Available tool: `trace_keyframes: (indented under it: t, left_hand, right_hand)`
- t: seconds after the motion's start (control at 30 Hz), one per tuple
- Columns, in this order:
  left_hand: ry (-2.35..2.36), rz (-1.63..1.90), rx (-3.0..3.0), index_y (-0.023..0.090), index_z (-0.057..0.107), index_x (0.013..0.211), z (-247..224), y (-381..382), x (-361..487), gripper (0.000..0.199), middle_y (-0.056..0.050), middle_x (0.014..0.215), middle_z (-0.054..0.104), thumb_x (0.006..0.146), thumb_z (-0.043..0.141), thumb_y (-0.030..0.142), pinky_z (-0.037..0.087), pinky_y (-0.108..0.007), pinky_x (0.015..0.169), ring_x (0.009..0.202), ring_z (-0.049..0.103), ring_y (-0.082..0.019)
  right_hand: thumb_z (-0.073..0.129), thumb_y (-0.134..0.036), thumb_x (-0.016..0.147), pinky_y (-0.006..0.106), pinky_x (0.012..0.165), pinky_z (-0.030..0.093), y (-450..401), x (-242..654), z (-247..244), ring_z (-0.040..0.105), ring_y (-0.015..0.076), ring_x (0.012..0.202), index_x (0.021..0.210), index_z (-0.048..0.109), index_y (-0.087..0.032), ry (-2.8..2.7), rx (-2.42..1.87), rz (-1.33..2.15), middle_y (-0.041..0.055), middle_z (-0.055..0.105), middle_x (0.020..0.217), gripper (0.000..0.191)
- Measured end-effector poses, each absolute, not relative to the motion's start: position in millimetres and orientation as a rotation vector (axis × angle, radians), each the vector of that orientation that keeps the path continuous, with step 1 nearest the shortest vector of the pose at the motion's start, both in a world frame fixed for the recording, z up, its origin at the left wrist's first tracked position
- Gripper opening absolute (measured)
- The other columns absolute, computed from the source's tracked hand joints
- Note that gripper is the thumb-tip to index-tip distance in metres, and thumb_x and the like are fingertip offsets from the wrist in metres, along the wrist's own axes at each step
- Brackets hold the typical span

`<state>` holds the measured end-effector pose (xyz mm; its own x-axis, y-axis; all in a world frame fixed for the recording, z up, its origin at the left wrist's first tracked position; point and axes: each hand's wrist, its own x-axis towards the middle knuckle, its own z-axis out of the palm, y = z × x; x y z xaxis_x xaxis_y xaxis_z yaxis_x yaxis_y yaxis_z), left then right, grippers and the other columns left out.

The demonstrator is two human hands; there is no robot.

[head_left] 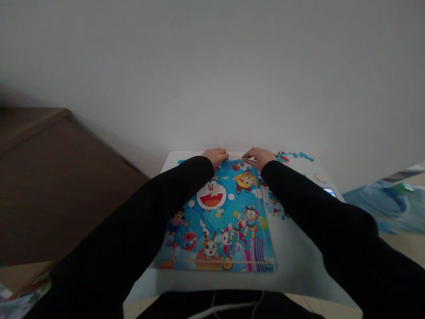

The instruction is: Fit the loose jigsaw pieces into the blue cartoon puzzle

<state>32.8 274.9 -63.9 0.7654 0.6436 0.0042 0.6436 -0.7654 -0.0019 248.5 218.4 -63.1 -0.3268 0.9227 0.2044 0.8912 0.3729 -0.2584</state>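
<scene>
Handling the puzzle (214,223), lower center of the frame, calls for light, even pressure at its far edge. Left hand (216,155) and right hand (260,156) bend there; whether either grip pinches anything cannot be told.

- Wall (249,79): plain, pale grey, filling the background.
- Table (299,259): white top, far edge close to the wall.
- Brown furniture (66,190): flat-sided, at left.
- Phone-like device (329,192): screen lit, near the table's right edge.
- Blue-and-white object (381,208): right of the table, blurred, unidentifiable.
- Floor (413,244): tan, lower right.
</scene>
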Motion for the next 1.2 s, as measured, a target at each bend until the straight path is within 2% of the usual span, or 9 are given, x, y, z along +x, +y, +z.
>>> trace_keyframes:
  t: [0.1, 0.2, 0.33, 0.47, 0.67, 0.83, 0.93, 1.2]
  left_hand:
    - [-1.045, -0.002, -2.994, 0.016, 0.063, 0.099, -69.6, 272.9, 23.6, 0.023, -0.009, 0.1, 0.062, 0.086, 0.046, 0.024, 0.043, -0.028, 0.072, 0.094, 0.056, -0.021]
    - [-1.023, -0.024, -3.059, 0.017, 0.063, 0.104, -72.1, 276.1, 16.5, 0.026, -0.008, 0.102, 0.063, 0.084, 0.05, 0.03, 0.044, -0.026, 0.077, 0.094, 0.058, -0.019]
    - [-1.093, -0.105, -3.108, 0.015, 0.064, 0.104, -74.4, 278.0, 14.0, 0.027, -0.009, 0.108, 0.064, 0.082, 0.054, 0.026, 0.043, -0.029, 0.086, 0.1, 0.058, -0.021]
    - [-1.213, -0.181, -3.122, 0.016, 0.065, 0.1, -77.4, 277.6, 13.9, 0.024, -0.006, 0.101, 0.068, 0.079, 0.057, 0.025, 0.046, -0.029, 0.082, 0.093, 0.062, -0.02]
    - [-1.3, -0.287, -3.131, 0.015, 0.061, 0.108, -77.4, 278.6, 12.9, 0.036, -0.006, 0.101, 0.068, 0.075, 0.063, 0.028, 0.046, -0.027, 0.082, 0.091, 0.062, -0.018]
    - [-1.288, -0.237, -3.116, 0.018, 0.065, 0.104, -67.4, 267.5, 12.0, 0.034, -0.006, 0.102, 0.068, 0.076, 0.062, 0.036, 0.045, -0.031, 0.082, 0.095, 0.061, -0.022]
    - [-1.241, -0.243, -3.095, 0.019, 0.066, 0.102, -57.2, 251.1, 5.0, 0.033, -0.006, 0.1, 0.068, 0.076, 0.062, 0.04, 0.045, -0.031, 0.08, 0.093, 0.061, -0.022]
    - [-1.002, -0.453, -3.139, 0.02, 0.066, 0.091, -34.6, 178.2, -22.0, 0.028, -0.003, 0.086, 0.068, 0.077, 0.061, 0.044, 0.045, -0.027, 0.075, 0.081, 0.061, -0.016]
  right_hand:
    - [0.045, -0.026, 0.089, 0.026, 0.073, 0.043, 204.0, 243.2, -61.8, 0.057, 0.0183, 0.096, 0.101, 0.066, -0.023, -2.594, -1.623, -0.091, 0.006, 0.065, 0.104, 0.025]
    - [0.037, -0.025, 0.092, 0.026, 0.069, 0.04, 201.3, 240.9, -62.7, 0.055, 0.0185, 0.097, 0.108, 0.063, -0.021, -2.691, -1.654, -0.173, 0.0065, 0.064, 0.108, 0.031]
    - [0.034, -0.022, 0.093, 0.026, 0.065, 0.037, 204.1, 238.8, -62.7, 0.053, 0.0181, 0.098, 0.107, 0.063, -0.019, -2.735, -1.641, -0.216, 0.0064, 0.063, 0.11, 0.033]
    - [0.032, -0.022, 0.093, 0.026, 0.066, 0.036, 204.4, 240.7, -62.5, 0.053, 0.0188, 0.099, 0.107, 0.063, -0.019, -2.761, -1.613, -0.238, 0.0058, 0.063, 0.111, 0.034]
    - [0.038, -0.018, 0.09, 0.028, 0.064, 0.037, 203.2, 254.0, -60.5, 0.053, 0.0202, 0.098, 0.108, 0.062, -0.02, -2.749, -1.72, -0.294, 0.0077, 0.064, 0.107, 0.03]
    - [0.039, -0.018, 0.089, 0.028, 0.065, 0.039, 202.1, 262.9, -57.4, 0.052, 0.0212, 0.101, 0.111, 0.06, -0.02, -2.755, -1.805, -0.266, 0.0067, 0.062, 0.112, 0.03]
    - [0.047, -0.019, 0.085, 0.029, 0.069, 0.042, 203.8, 267.9, -56.6, 0.052, 0.022, 0.103, 0.113, 0.058, -0.022, -2.754, -1.82, -0.174, 0.0051, 0.061, 0.113, 0.03]
    - [0.063, -0.031, 0.072, 0.037, 0.079, 0.045, 191.0, 269.0, -40.6, 0.05, 0.0262, 0.105, 0.123, 0.052, -0.026, -2.735, -1.768, -0.051, 0.0055, 0.058, 0.119, 0.052]
